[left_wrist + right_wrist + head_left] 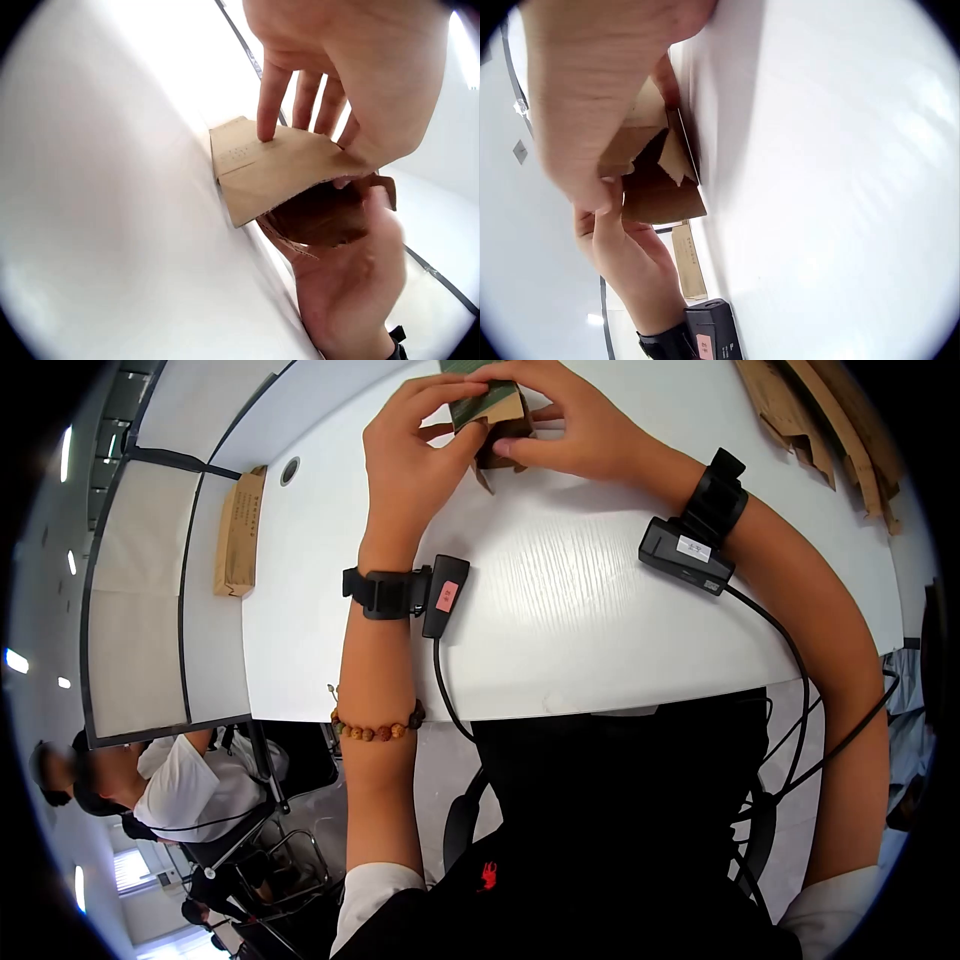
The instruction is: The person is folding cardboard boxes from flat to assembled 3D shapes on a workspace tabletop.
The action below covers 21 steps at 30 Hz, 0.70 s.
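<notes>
Forearms (378, 660) reach forward over the white bench (560, 640), left hand (410, 460) and right hand (578, 435) each pinching the open-ended cardboard box (488, 405) in a part-spread grip, well in from the near edge (300, 717); torn cardboard (815, 410) lies rightward.

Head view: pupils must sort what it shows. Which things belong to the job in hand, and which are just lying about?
Job in hand:
cardboard box, open at one end
left hand, gripping it
right hand, also gripping it

Apparently just lying about:
carton, at left
brown cardboard pieces, upper right
</notes>
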### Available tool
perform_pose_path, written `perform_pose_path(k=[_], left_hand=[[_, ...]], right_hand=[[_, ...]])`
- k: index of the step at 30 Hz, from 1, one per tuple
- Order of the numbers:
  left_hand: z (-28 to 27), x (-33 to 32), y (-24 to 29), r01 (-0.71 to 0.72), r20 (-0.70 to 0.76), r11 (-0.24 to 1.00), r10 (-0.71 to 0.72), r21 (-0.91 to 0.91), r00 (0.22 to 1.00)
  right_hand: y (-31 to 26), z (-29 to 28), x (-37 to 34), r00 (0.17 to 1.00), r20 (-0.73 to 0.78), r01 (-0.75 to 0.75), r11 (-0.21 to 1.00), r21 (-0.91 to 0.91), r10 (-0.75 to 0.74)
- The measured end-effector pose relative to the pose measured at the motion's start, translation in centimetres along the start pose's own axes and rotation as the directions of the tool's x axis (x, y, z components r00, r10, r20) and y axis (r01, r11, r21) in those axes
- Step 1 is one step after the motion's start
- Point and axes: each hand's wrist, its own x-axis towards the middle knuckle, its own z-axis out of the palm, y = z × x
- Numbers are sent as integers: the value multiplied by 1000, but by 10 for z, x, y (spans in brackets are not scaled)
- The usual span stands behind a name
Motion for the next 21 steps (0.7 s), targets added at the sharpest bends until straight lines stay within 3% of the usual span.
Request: perform_pose_path(k=[4, 6, 7, 10, 13, 16, 19, 21], left_hand=[[7, -1, -1, -82, 1, 990, 82, 117, 997], [7, -3, 4, -130, 64, 973, 120, 189, 991], [6, -2, 1, -240, 131, 944, 215, 225, 968], [-5, 0, 8, -100, 288, 987, 59, 130, 956], [-6, 0, -3, -86, 223, 995, 73, 52, 972], [-5, 1, -5, -107, 225, 983, 72, 147, 972], [-4, 1, 0, -24, 168, 989, -1, 148, 986], [-3, 1, -4, 50, 80, 988, -63, 146, 995]], right_hand=[[7, 6, -1, 982, -45, -172, 960, 219, 186], [20, 7, 1, 987, -126, -96, 995, 26, 98], [24, 7, 1, 986, -158, -61, 995, -73, 49], [14, 5, -3, 963, -193, -195, 981, -18, 187], [9, 9, 0, 972, -176, -166, 985, -34, 158], [-11, 0, 7, 893, 107, -450, 881, 149, 438], [-13, -4, 6, 933, 107, -354, 930, 96, 344], [-6, 0, 3, 920, 125, -389, 902, 187, 371]])
